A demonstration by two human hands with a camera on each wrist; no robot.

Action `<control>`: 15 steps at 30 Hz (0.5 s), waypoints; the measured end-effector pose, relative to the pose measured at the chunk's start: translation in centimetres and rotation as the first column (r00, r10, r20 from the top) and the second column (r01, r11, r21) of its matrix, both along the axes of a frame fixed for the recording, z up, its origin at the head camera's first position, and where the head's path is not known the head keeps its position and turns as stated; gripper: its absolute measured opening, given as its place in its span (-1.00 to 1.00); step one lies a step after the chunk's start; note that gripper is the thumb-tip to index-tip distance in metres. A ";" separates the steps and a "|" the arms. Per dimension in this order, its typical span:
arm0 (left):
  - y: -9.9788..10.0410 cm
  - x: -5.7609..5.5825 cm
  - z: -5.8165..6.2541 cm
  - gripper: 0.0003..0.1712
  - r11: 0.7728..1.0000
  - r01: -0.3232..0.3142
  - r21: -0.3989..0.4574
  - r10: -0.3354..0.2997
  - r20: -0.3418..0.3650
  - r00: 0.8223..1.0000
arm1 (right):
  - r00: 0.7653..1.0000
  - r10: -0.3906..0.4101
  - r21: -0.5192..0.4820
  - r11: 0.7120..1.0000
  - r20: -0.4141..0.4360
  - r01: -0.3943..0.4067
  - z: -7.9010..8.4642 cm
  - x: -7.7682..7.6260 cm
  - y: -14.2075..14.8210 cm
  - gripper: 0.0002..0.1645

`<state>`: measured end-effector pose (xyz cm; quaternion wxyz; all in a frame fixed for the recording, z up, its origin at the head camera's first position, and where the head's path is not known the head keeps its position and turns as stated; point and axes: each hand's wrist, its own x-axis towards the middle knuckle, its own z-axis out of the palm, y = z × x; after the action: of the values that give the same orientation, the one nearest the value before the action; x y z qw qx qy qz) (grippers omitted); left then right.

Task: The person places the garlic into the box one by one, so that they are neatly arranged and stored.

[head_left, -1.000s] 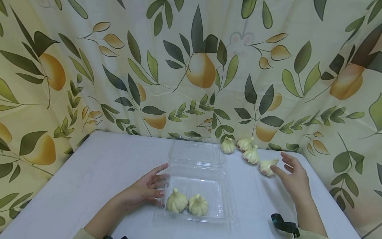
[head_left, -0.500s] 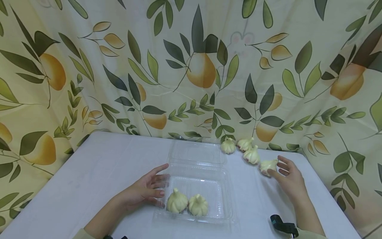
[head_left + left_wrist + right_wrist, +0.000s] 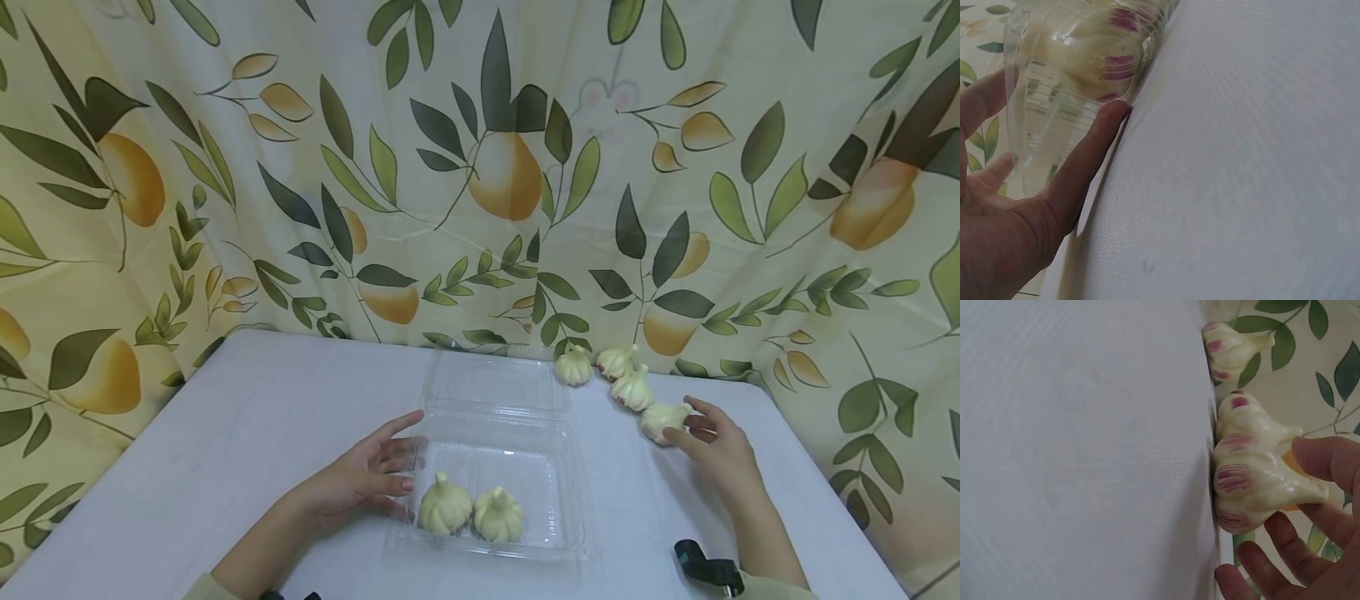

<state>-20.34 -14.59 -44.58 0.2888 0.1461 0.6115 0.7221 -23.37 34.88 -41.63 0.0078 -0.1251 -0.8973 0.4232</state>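
A clear plastic clamshell box (image 3: 558, 533) stands with its lid folded back, and two garlic bulbs (image 3: 445, 505) sit side by side at its near left. My left hand (image 3: 360, 479) rests against the box's left side with fingers extended; in the left wrist view one fingertip lies low beside the box wall, close to the table. On the right, my right hand (image 3: 720, 450) has its thumb and fingers around a pale garlic bulb (image 3: 1247, 490) with purple streaks. The right wrist view shows the thumb and forefinger on either side of its stem, its base close over the cloth.
Several more garlic bulbs (image 3: 632, 389) lie in a loose row at the back edge, right of the lid (image 3: 495, 383). A white cloth (image 3: 247, 433) covers the table. Behind it hangs a fruit-patterned curtain (image 3: 450, 275). A black device (image 3: 708, 568) sits at the right wrist.
My right hand has moved left and closed in on the nearest loose garlic bulb, which has shifted slightly left. My left hand, the box and the bulbs in it have stayed put.
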 end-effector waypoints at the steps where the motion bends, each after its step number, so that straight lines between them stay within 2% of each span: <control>1: 0.0 0.0 0.0 0.06 1.000 0.000 0.000 0.000 -0.002 1.000 | 1.000 0.005 0.004 1.000 0.010 -0.005 0.0 0.0 0.0 -0.04; 5: 0.0 0.0 0.0 0.06 1.000 0.001 0.000 -0.001 -0.002 1.000 | 0.999 0.029 0.021 0.999 0.034 -0.030 -0.2 -0.1 -0.2 -0.13; 15: 0.0 -0.1 -0.1 0.08 1.000 0.002 -0.002 -0.002 -0.011 1.000 | 0.994 0.105 0.035 0.994 -0.003 -0.105 -0.3 -0.1 -1.2 -0.31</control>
<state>-20.45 -14.60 -44.72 0.2862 0.1503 0.6136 0.7204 -23.46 33.71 -41.98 -0.0100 -0.0767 -0.9098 0.4077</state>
